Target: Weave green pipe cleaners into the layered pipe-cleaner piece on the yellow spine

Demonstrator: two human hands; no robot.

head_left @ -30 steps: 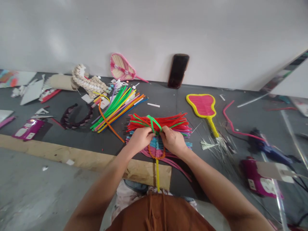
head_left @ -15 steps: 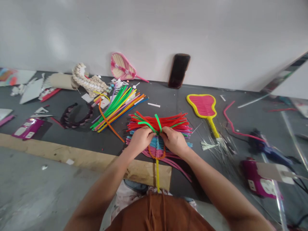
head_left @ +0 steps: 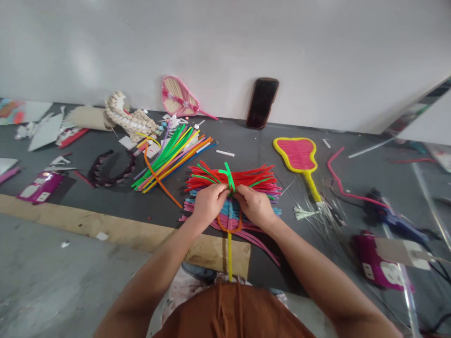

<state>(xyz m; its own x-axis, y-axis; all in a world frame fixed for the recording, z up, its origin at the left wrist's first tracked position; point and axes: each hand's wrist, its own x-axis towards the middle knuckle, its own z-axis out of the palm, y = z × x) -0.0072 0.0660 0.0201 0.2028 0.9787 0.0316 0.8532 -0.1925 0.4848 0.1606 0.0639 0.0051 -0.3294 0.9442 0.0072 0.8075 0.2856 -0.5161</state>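
Observation:
A flat piece built of pipe cleaners (head_left: 260,180) lies on the dark mat in front of me, with red strands at the far end, then blue and pink ones, and a yellow stem (head_left: 230,256) running back toward my body. My left hand (head_left: 207,203) and my right hand (head_left: 254,204) sit side by side on it, both closed. Their fingertips pinch a green pipe cleaner (head_left: 229,176) that crosses the red strands at the middle and sticks up in a short twisted end. An orange loop (head_left: 229,226) shows between my wrists.
A fan of loose coloured pipe cleaners (head_left: 174,156) lies to the left. A pink and yellow paddle-shaped piece (head_left: 299,156) lies to the right, a phone (head_left: 261,103) leans on the wall, and a glue gun (head_left: 391,217) and purple packs (head_left: 373,263) sit at far right. A cardboard strip (head_left: 116,230) edges the mat.
The green pipe cleaner's open loop above the red strands has been drawn down into a tight short twist. Both hands stayed in place, fingers working at the centre.

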